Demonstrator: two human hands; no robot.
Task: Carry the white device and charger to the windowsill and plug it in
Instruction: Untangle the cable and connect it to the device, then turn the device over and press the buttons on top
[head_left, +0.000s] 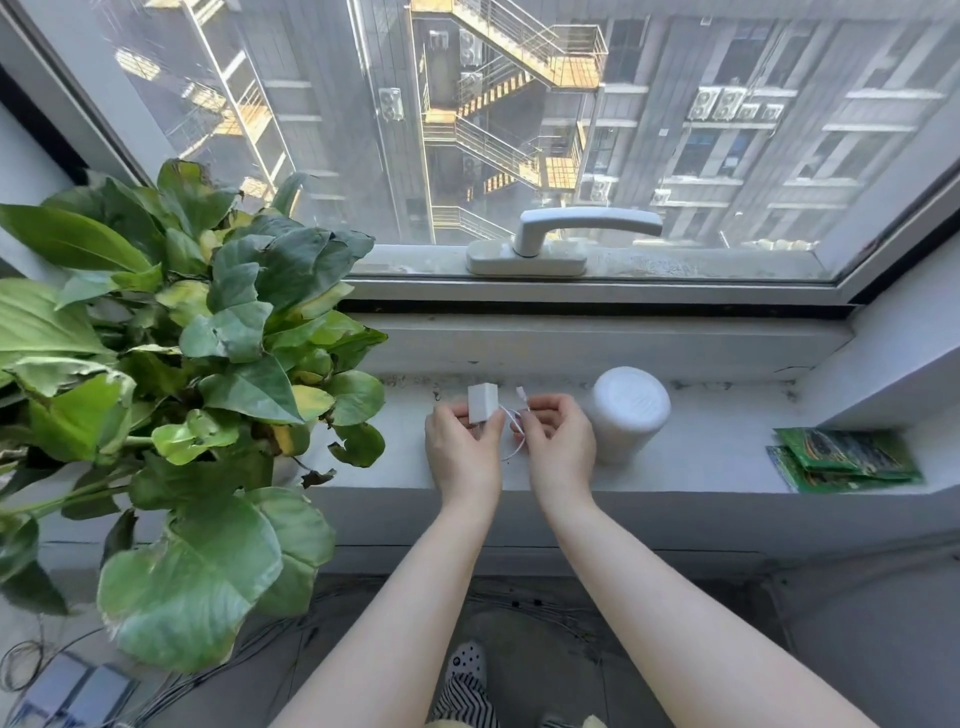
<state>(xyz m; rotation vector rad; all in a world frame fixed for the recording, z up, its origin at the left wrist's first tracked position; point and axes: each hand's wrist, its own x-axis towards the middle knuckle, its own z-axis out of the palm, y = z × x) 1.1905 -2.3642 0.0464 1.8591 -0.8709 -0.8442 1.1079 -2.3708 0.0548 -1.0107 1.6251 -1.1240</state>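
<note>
Head view shows your left hand (462, 452) pinching the white charger (482, 409) block between its fingertips, while your right hand (557, 441) grips the thin cable (511, 418) just behind its connector tip (521, 393). Both hover over the windowsill (727, 457). The white device (627, 418) already stands upright on the sill, just beside your right hand. Watch that slack loop between your hands: it could snag a finger and tug the plug off line. Swing your right wrist carelessly and you may knock the device over. The device's port isn't visible, so expect some fumbling.
</note>
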